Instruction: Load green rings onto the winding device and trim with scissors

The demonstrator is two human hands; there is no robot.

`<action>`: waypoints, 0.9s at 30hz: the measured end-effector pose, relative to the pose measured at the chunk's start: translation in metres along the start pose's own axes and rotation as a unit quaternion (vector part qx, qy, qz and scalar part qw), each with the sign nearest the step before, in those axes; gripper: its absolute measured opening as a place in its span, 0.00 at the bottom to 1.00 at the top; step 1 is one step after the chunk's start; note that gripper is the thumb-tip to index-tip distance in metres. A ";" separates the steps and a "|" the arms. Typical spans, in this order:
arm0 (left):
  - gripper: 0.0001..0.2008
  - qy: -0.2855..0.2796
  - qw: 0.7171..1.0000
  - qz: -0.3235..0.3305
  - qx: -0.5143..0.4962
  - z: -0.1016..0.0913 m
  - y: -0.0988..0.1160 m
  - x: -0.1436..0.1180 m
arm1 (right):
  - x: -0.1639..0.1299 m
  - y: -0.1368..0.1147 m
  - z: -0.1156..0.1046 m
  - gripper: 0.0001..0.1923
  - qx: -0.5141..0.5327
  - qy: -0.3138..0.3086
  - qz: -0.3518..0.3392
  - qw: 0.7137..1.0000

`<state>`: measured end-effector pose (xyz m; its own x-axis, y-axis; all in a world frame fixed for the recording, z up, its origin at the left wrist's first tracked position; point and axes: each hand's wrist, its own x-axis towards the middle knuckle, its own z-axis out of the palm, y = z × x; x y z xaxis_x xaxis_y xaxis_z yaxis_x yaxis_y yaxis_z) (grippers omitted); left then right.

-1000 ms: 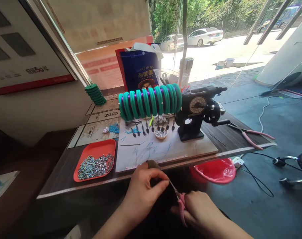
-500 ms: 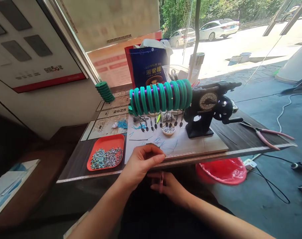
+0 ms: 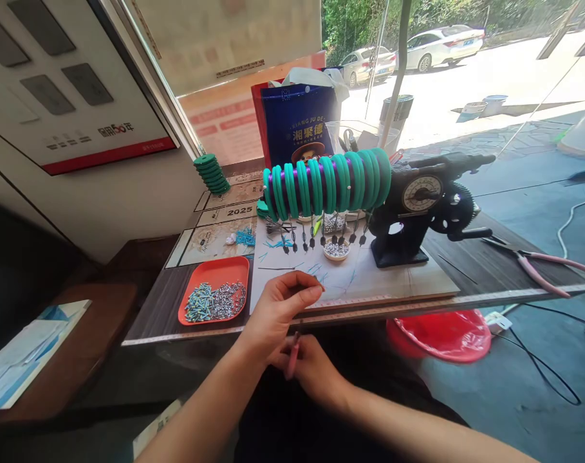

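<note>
Just in front of the table edge, my left hand (image 3: 283, 301) is closed in a pinch, thumb and forefinger meeting; anything between them is too small to make out. Below it, my right hand (image 3: 316, 370) wraps round a small pink-handled tool (image 3: 293, 357), whose working end is mostly hidden. Beyond my hands stands a black hand-cranked winder (image 3: 399, 244) with a dial. Green rings (image 3: 328, 183) with purple bands between them fill its drum. Dark fishing swivel-like pieces (image 3: 313, 241) dangle in a row beneath, over a small bowl of silver beads (image 3: 337, 251).
Left on the table, an orange tray (image 3: 215, 270) holds blue-yellow tubes and small metal pieces. Long-nosed pliers (image 3: 538, 265) with pink handles lie at the right edge. A red bin (image 3: 408, 341) stands below. A blue bag (image 3: 297, 116) and stacked green rings (image 3: 212, 175) stand behind.
My right hand and the pink-handled tool have shifted left, closer beneath my left hand. The left hand keeps its pinch. The whole view has swung slightly left.
</note>
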<state>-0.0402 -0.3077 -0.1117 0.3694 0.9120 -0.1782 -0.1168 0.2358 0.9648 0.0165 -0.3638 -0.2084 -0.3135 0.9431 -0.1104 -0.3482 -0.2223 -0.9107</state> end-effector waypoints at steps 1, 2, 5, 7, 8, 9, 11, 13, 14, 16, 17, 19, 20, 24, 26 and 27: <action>0.04 -0.007 1.000 -0.001 0.006 0.000 0.000 0.000 | -0.006 -0.001 -0.006 0.17 -0.007 0.012 0.011 1.000; 0.04 -0.019 1.000 -0.002 0.014 0.001 -0.001 0.000 | -0.013 -0.002 -0.013 0.16 -0.015 0.025 0.021 0.999; 0.05 -0.057 0.998 0.001 0.033 0.005 -0.001 0.003 | -0.028 -0.005 -0.031 0.16 -0.041 0.052 0.040 0.997; 0.04 -0.064 0.997 0.024 0.042 0.005 0.004 0.004 | -0.031 -0.005 -0.037 0.17 -0.063 0.063 0.042 0.995; 0.04 -0.062 0.996 0.043 0.048 0.003 0.008 0.004 | -0.030 -0.003 -0.039 0.17 -0.076 0.065 0.042 0.994; 0.05 -0.057 0.995 0.064 0.059 0.000 0.014 0.002 | -0.029 -0.001 -0.039 0.18 -0.087 0.066 0.041 0.993; 0.05 -0.034 0.989 0.110 0.090 -0.011 0.028 -0.004 | -0.025 0.005 -0.039 0.18 -0.107 0.064 0.041 0.991; 0.04 0.013 0.979 0.151 0.139 -0.025 0.040 -0.014 | -0.022 0.012 -0.038 0.18 -0.118 0.060 0.044 0.990; 0.04 0.041 0.970 0.164 0.174 -0.032 0.043 -0.020 | -0.021 0.015 -0.038 0.18 -0.120 0.057 0.047 0.990; 0.03 0.076 0.955 0.152 0.241 -0.043 0.043 -0.030 | -0.018 0.021 -0.039 0.20 -0.116 0.046 0.054 0.991; 0.03 0.084 0.952 0.137 0.260 -0.047 0.040 -0.034 | -0.017 0.024 -0.039 0.21 -0.110 0.038 0.057 0.992; 0.03 0.086 0.955 0.112 0.262 -0.051 0.033 -0.038 | -0.016 0.027 -0.040 0.23 -0.092 0.023 0.062 0.994; 0.04 0.087 0.957 0.109 0.254 -0.051 0.029 -0.039 | -0.016 0.028 -0.040 0.23 -0.082 0.016 0.064 0.994; 0.04 0.082 0.955 0.120 0.258 -0.045 0.024 -0.038 | -0.021 0.027 -0.043 0.23 -0.050 0.014 0.074 0.996; 0.04 0.067 0.951 0.126 0.274 -0.042 0.025 -0.036 | -0.024 0.026 -0.043 0.22 -0.043 0.020 0.082 0.996; 0.04 0.060 0.950 0.128 0.279 -0.041 0.025 -0.036 | -0.025 0.025 -0.042 0.22 -0.041 0.019 0.085 0.995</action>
<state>-0.0942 -0.3206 -0.0887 0.2831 0.9552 0.0868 0.3301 -0.1821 0.9262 0.0522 -0.3825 -0.2453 -0.3274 0.9024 -0.2803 -0.2193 -0.3611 -0.9064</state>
